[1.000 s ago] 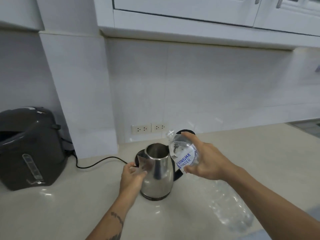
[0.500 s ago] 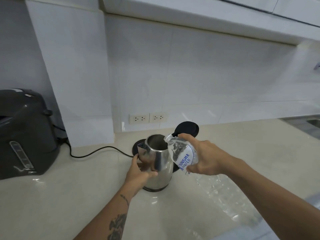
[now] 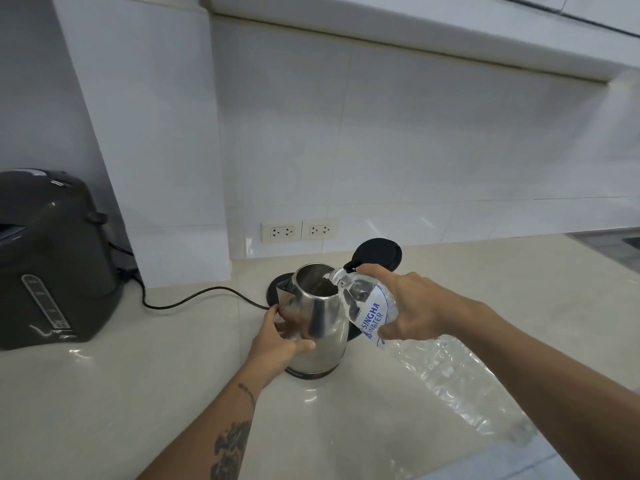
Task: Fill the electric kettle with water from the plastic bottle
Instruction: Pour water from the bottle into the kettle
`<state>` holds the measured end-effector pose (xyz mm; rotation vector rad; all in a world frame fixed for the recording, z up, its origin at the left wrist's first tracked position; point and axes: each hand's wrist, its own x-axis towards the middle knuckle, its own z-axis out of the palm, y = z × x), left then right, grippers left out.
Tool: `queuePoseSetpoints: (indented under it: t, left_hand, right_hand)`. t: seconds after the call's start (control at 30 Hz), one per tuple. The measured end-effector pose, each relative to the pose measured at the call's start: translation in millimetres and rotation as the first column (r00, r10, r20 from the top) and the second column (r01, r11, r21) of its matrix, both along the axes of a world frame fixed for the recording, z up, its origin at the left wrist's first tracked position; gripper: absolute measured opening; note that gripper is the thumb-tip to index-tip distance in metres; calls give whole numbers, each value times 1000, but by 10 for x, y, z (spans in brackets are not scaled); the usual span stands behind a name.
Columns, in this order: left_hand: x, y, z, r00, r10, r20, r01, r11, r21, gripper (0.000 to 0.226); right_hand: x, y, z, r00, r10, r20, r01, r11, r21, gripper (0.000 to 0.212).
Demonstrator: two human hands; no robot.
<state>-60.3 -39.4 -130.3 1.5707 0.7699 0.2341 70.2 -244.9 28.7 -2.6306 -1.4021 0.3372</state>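
Note:
A steel electric kettle stands on the pale counter with its black lid flipped open behind it. My left hand wraps around the kettle's left side below the spout. My right hand grips a large clear plastic water bottle with a white and blue label, tilted down to the left. The bottle's open mouth rests at the kettle's rim over the opening. The long body of the bottle runs back under my right forearm.
The kettle's black base sits just behind it, with a black cord running left. A dark grey hot water dispenser stands at the far left. Two wall sockets sit in the tiled backsplash. A white column juts out.
The bottle has tipped further and its mouth has moved left from beside the kettle to over the rim. My left hand has slid higher around the kettle body. The view has dropped closer.

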Motion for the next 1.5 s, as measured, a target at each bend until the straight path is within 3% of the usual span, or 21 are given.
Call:
queuePoseSetpoints:
  t: [1.5]
  left_hand:
    - [-41,3,-20,999,-34,15,34,999,4,111]
  right_hand:
    - [63,27,178,999,38,-15,-39,997,-65,103]
